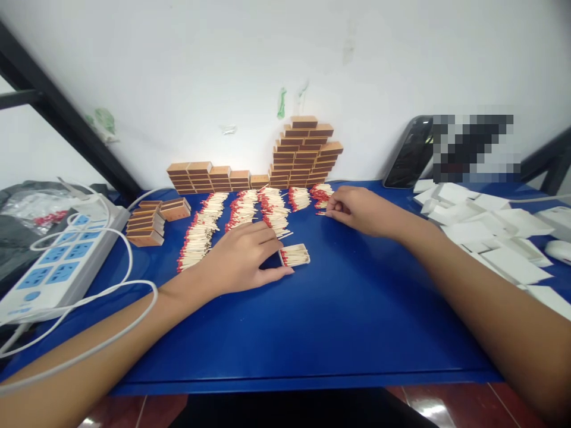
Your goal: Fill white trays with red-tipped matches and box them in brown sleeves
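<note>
On the left hand (245,252), parted thumb and fingers flank the left end of 1 match-filled matchbox tray (297,255), mid-way between the table's (321,333) front and back edges; grip unclear. The right hand's (350,209) curled fingers, contents hidden, meet the rightmost of 5 match piles (320,191).

Site: indoors, a small bench-work corner; home or workshop, I cannot tell. I am at a blue table (357,321) against a white wall (187,77) with green marks (281,103). Evidence of handwork: stacked matchboxes (294,159), rows of matches (196,238), heaped white trays (504,229). Power strip (62,261) to my left, black metal frame (66,113) beyond, red tiles (475,401) below.
</note>
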A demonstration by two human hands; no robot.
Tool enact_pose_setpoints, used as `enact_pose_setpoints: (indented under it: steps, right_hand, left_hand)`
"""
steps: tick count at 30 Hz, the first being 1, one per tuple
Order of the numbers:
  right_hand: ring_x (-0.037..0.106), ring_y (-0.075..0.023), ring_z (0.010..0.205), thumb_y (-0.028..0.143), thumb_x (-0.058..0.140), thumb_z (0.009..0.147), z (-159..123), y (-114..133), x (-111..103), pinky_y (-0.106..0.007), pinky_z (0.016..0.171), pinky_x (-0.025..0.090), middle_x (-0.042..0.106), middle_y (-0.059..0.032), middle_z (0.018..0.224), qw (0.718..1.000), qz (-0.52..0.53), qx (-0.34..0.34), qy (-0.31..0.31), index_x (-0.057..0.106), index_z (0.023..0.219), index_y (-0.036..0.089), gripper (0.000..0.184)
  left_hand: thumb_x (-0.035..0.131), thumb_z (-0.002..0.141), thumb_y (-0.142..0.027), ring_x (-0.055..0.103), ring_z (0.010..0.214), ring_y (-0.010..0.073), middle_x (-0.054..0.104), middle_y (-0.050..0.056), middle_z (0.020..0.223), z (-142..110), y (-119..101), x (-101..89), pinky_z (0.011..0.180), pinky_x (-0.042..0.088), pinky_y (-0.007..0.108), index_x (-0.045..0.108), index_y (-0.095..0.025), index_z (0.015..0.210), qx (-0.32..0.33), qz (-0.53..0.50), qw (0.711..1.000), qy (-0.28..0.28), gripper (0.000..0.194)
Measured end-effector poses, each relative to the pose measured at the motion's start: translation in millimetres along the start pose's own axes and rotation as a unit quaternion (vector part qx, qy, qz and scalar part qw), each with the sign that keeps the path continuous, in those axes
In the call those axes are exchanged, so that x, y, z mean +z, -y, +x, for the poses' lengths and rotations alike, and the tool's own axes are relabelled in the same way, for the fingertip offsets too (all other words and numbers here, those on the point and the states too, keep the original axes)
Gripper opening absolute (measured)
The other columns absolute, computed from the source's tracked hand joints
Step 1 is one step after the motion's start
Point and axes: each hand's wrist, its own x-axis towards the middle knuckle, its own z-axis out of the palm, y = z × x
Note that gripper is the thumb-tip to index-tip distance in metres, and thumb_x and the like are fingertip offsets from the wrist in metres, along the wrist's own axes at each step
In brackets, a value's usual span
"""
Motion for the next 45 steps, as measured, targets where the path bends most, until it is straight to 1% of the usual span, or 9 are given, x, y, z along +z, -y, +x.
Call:
enact_pose_setpoints:
  steps: [5, 10, 20, 24, 28, 32, 37, 41, 45]
  right_hand:
    - [0.063, -0.0225, 0.078, 0.030, 0.060, 0.095, -3, 6, -6, -0.034, 0.072, 0.045, 0.073, -0.0097, 0.092, 0.999, 0.028, 0.004, 0.018, 0.068, 0.088, 0.020, 0.015]
    - [0.063, -0.0221, 0.079, 0.032, 0.060, 0.095, -3, 10, -10, -0.034, 0.072, 0.045, 0.073, -0.0086, 0.091, 0.999, 0.043, 0.010, 0.031, 0.068, 0.087, 0.020, 0.016]
    - [0.059, -0.0202, 0.071, 0.033, 0.064, 0.093, -1, 5, -4, -0.033, 0.067, 0.041, 0.071, -0.0059, 0.083, 0.999, 0.030, 0.016, 0.035, 0.066, 0.084, 0.022, 0.015]
    - [0.061, -0.0213, 0.075, 0.031, 0.061, 0.094, -2, 6, -4, -0.033, 0.070, 0.042, 0.072, -0.0070, 0.086, 0.999, 0.030, 0.003, 0.042, 0.066, 0.082, 0.022, 0.016]
    - [0.061, -0.0222, 0.077, 0.033, 0.060, 0.096, -9, 24, -13, -0.034, 0.071, 0.042, 0.072, -0.0080, 0.089, 0.998, 0.055, -0.010, 0.026, 0.068, 0.087, 0.022, 0.017]
    - [0.061, -0.0208, 0.079, 0.036, 0.061, 0.098, -22, 55, -19, -0.033, 0.070, 0.042, 0.072, -0.0061, 0.090, 0.992, 0.106, -0.063, 0.030, 0.068, 0.089, 0.023, 0.018]
    - [0.061, -0.0199, 0.082, 0.026, 0.061, 0.100, -32, 84, -4, -0.032, 0.072, 0.043, 0.071, -0.0063, 0.096, 0.984, 0.129, -0.113, 0.038, 0.067, 0.092, 0.022, 0.010]
    - [0.061, -0.0178, 0.079, 0.020, 0.063, 0.099, -30, 92, 6, -0.030, 0.071, 0.043, 0.070, -0.0054, 0.095, 0.978, 0.159, -0.129, 0.029, 0.068, 0.095, 0.021, 0.006]
    - [0.058, -0.0170, 0.073, 0.027, 0.066, 0.099, -24, 80, -4, -0.030, 0.068, 0.041, 0.068, -0.0025, 0.083, 0.976, 0.169, -0.132, -0.019, 0.070, 0.090, 0.021, 0.012]
  left_hand:
    - [0.066, 0.104, -0.052, 0.067, 0.081, 0.0210, 0.070, 0.005, 0.083, 0, 0, 0.7, 0.077, 0.053, 0.036, 0.073, -0.017, 0.094, 0.008, 0.004, 1.000, -0.017, 0.037]
    - [0.065, 0.104, -0.050, 0.067, 0.083, 0.0217, 0.071, 0.006, 0.086, 1, 0, -0.8, 0.077, 0.053, 0.037, 0.073, -0.016, 0.095, 0.010, -0.002, 1.000, -0.009, 0.036]
    - [0.065, 0.104, -0.052, 0.067, 0.081, 0.0212, 0.071, 0.006, 0.085, 2, 0, -2.1, 0.076, 0.053, 0.036, 0.072, -0.017, 0.093, 0.009, 0.005, 1.000, -0.007, 0.037]
    - [0.065, 0.104, -0.051, 0.067, 0.081, 0.0216, 0.070, 0.006, 0.085, 1, 0, -1.8, 0.076, 0.053, 0.037, 0.071, -0.017, 0.093, 0.010, 0.003, 1.000, -0.006, 0.036]
    - [0.065, 0.104, -0.050, 0.066, 0.081, 0.0220, 0.069, 0.006, 0.083, 2, 0, -2.2, 0.076, 0.053, 0.038, 0.071, -0.016, 0.090, 0.011, 0.005, 1.000, -0.011, 0.037]
    - [0.067, 0.103, -0.049, 0.067, 0.082, 0.0225, 0.070, 0.006, 0.084, 3, -1, -2.5, 0.078, 0.054, 0.038, 0.073, -0.015, 0.092, 0.002, 0.004, 1.000, -0.020, 0.037]
    - [0.066, 0.104, -0.050, 0.069, 0.086, 0.0232, 0.072, 0.007, 0.088, 3, -1, -2.8, 0.082, 0.056, 0.039, 0.074, -0.014, 0.096, -0.002, -0.005, 1.000, -0.006, 0.038]
    - [0.066, 0.104, -0.051, 0.069, 0.087, 0.0234, 0.072, 0.008, 0.089, 1, -1, -2.7, 0.082, 0.055, 0.039, 0.074, -0.014, 0.098, -0.007, -0.013, 1.000, 0.003, 0.038]
    - [0.067, 0.103, -0.051, 0.068, 0.085, 0.0227, 0.071, 0.007, 0.088, 0, 0, -2.3, 0.081, 0.055, 0.038, 0.074, -0.015, 0.096, -0.011, -0.013, 1.000, -0.001, 0.038]
